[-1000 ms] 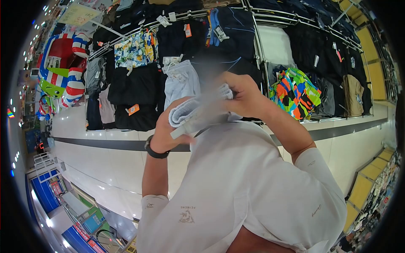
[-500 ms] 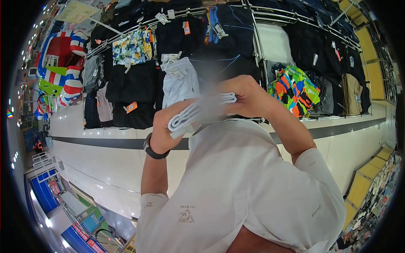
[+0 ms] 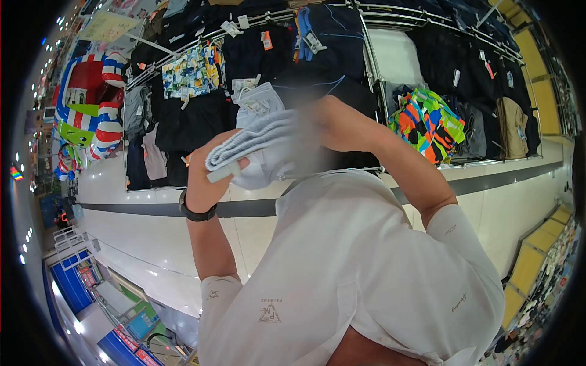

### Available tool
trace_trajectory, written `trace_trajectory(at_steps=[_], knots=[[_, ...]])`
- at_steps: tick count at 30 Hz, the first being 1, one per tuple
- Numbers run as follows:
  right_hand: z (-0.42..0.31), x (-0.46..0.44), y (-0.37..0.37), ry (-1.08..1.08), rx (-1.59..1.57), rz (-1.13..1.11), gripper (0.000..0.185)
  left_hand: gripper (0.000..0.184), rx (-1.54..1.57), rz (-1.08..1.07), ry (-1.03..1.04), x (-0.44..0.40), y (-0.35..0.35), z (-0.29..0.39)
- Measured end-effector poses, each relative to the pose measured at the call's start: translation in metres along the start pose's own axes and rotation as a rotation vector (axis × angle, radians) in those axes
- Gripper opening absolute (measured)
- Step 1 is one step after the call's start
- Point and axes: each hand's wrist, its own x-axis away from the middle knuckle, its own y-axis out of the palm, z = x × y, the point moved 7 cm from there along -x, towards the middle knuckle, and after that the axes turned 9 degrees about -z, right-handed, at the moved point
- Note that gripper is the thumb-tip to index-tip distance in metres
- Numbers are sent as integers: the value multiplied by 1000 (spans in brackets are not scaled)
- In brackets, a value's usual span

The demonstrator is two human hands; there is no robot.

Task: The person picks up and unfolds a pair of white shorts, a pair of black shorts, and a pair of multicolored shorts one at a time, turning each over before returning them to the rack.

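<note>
Left hand [image 3: 209, 174]: curled round the left end of the folded pale garment [image 3: 253, 141], its fingers closed on the layers, with a fingertip showing beside a short pale strip [image 3: 224, 172]; a black watch [image 3: 198, 210] sits on the wrist behind them
Right hand [image 3: 342, 126]: raised at the garment's other side, back of the hand upward; a blur hides the fingers, so how far they are open and whether they grip cannot be told
Folded pale garment: held up between the two hands, in front of the shirt [image 3: 354, 250]; thick ribbed folds lie one over another at the left fingers, and a paler part hangs just below them
Feel: probably light, soft and limp; nothing about it looks fragile, though the layers could slide apart or droop if pinched by only one
Best hold: all layers together at the ribbed edge, with the other hand's fingers supporting the far end
Display rack [image 3: 373, 79]: beyond the fingers; drawstring shorts [image 3: 261, 100] lie just past the garment, dark clothes [image 3: 192, 125] past the left fingers, a bright patterned garment [image 3: 430, 125] to the right of the right fingers
</note>
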Motion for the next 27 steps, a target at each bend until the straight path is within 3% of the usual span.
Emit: trace_trajectory(at_steps=[7,10,14,16,18,22,25,27], knots=[[16,1,9,10,-295,100,36,53,42,196,-11,7,-26,-14],[41,-3,30,84,-147,-59,39,63,44,223,-1,8,-37,-11],[58,-4,33,109,-116,-43,39,70,-143,278,-32,18,-59,-20],[55,-1,26,-26,-392,55,34,70,-46,308,5,26,-70,-36],[56,1,29,21,-402,15,33,71,-5,356,32,32,-80,-47],[68,-6,52,-3,-237,-13,29,71,152,285,117,32,-79,-49],[115,-21,83,95,-245,-97,27,72,112,305,72,30,-80,-46],[125,-23,85,48,-287,-45,25,71,-6,273,10,23,-80,-39]])
